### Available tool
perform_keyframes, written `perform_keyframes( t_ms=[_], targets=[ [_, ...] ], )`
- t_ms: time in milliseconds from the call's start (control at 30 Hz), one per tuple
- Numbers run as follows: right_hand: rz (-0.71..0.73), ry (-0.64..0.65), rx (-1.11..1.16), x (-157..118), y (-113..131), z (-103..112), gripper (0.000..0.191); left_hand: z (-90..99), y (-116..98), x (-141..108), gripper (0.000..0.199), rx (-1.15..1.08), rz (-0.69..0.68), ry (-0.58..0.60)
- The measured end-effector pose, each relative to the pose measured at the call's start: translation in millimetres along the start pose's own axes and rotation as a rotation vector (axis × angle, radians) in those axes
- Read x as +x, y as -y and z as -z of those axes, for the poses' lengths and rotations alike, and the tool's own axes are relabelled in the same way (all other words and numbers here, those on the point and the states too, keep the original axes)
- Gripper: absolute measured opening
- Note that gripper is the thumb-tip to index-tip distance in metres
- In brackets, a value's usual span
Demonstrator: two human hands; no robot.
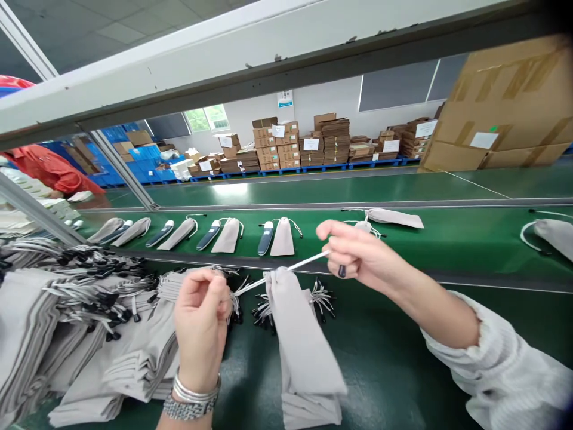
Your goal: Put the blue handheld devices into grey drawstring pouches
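Observation:
Both hands pull a white drawstring taut across the neck of a light grey pouch (302, 334). One end of the cord is pinched in my left hand (201, 316), which wears silver bracelets. The other end is gripped by my right hand (358, 251), with a black cord tip showing below its fingers. The pouch hangs between the hands, its top gathered at the cord. Under it lies a small stack of folded pouches (311, 412), with cords and black tips spreading at both sides.
Stacks of grey pouches (27, 334) fill the left of the table. Beyond, a green belt (233, 263) carries pouches beside dark blue items (265, 239). A metal beam (224, 54) crosses above. A person's red sleeve (54, 170) shows at left; a large carton (505, 107) stands at right.

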State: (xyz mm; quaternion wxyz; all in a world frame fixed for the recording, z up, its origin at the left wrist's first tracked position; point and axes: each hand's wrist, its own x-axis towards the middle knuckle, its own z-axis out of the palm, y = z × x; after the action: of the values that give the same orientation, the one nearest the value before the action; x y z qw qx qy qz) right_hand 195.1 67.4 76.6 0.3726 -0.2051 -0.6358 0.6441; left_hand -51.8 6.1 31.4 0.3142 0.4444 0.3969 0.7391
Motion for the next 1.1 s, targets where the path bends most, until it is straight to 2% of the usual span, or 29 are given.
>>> perform_keyframes(
  t_ms=[33, 100, 200, 300, 367, 433, 500, 567, 633, 700, 800, 900, 1000, 1100],
  targets=[
    [0.047, -0.056, 0.054, -3, 6, 1, 0.019, 2.6, -1, 1, 0.018, -0.025, 0.002, -0.011],
    [0.147, -0.157, 0.080, -6, 17, 3, 0.017, 3.0, 4, -1, 0.017, 0.019, -0.018, 0.048],
    [0.364, -0.384, -0.040, -1, 27, 10, 0.014, -3.3, 26, -11, 0.020, 0.311, -0.117, 0.227],
    [0.581, -0.581, -0.285, 23, 22, 25, 0.018, -6.8, 49, -18, 0.019, 0.684, -0.256, 0.464],
    [0.633, -0.613, -0.477, 52, 7, 37, 0.032, -5.5, 60, -18, 0.023, 0.855, -0.339, 0.586],
    [0.572, -0.561, -0.682, 86, -16, 48, 0.050, -2.7, 67, -18, 0.022, 0.978, -0.418, 0.633],
    [0.419, -0.472, -0.897, 121, -46, 57, 0.060, -0.6, 74, -20, 0.016, 1.082, -0.509, 0.629],
    [0.212, -0.376, -1.120, 153, -78, 63, 0.057, -0.2, 85, -23, 0.011, 1.159, -0.619, 0.585],
    [-0.007, -0.299, -1.339, 181, -110, 65, 0.045, -0.6, 101, -24, 0.012, 1.193, -0.729, 0.510],
    [-0.213, -0.298, -1.455, 205, -138, 65, 0.044, 0.0, 120, -21, 0.014, 1.221, -0.813, 0.508],
    [-0.261, -0.328, -1.451, 228, -167, 64, 0.057, 1.6, 134, -15, 0.016, 1.213, -0.849, 0.502],
    [-0.257, -0.297, -1.297, 234, -177, 65, 0.070, 0.6, 123, -18, 0.011, 1.147, -0.756, 0.549],
    [-0.165, -0.356, -0.974, 219, -168, 67, 0.065, -0.7, 102, -23, 0.011, 0.980, -0.558, 0.566],
    [-0.033, -0.468, -0.636, 179, -142, 63, 0.061, -1.9, 86, -23, 0.008, 0.686, -0.386, 0.509]
  ],
)
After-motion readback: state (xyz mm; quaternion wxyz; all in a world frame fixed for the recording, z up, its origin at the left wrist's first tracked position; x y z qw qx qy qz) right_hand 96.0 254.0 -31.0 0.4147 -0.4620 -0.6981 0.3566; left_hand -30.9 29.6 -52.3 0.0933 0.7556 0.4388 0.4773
